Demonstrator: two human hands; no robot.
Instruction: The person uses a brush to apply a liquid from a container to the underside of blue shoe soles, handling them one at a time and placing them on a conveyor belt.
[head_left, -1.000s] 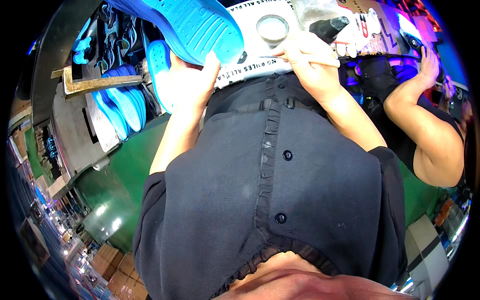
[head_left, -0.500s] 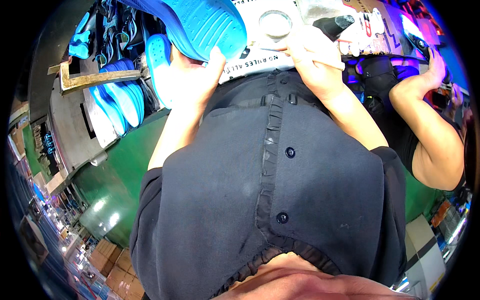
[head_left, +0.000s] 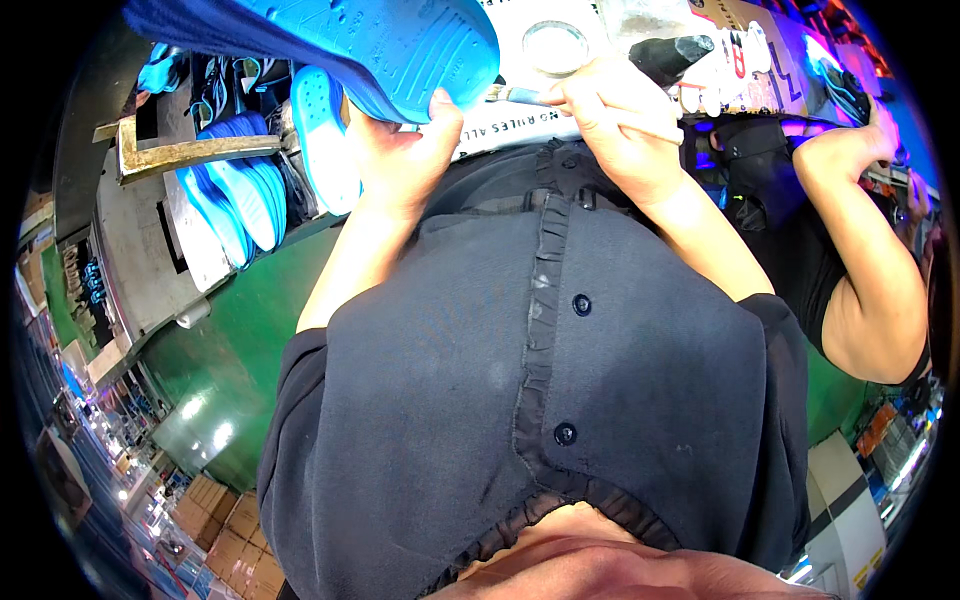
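My left hand (head_left: 405, 160) grips a blue shoe insole (head_left: 410, 60) by its near end, thumb on the ridged, lighter face. The insole is tilted up, and its far part runs out of the picture at the top. My right hand (head_left: 630, 125) is closed round a small brush (head_left: 522, 95) with a pale handle. The bristle end points left at the insole's edge; I cannot tell whether they touch. Just beyond the brush, a round, shallow dish (head_left: 555, 48) with whitish contents sits on the white printed sheet (head_left: 540, 122). Another light blue insole (head_left: 322, 140) lies beside my left hand.
Several blue insoles (head_left: 240, 195) are stacked at the left by a wooden bracket (head_left: 200, 158). Dark and blue sandals or straps (head_left: 218, 90) lie behind. A black cone-shaped thing (head_left: 670, 58) lies right of the dish. A co-worker's arm (head_left: 870, 250) is at the right.
The insole has shifted left and slightly nearer, with its far part swung left. The brush has moved left toward the insole's edge, and more of its ferrule shows.
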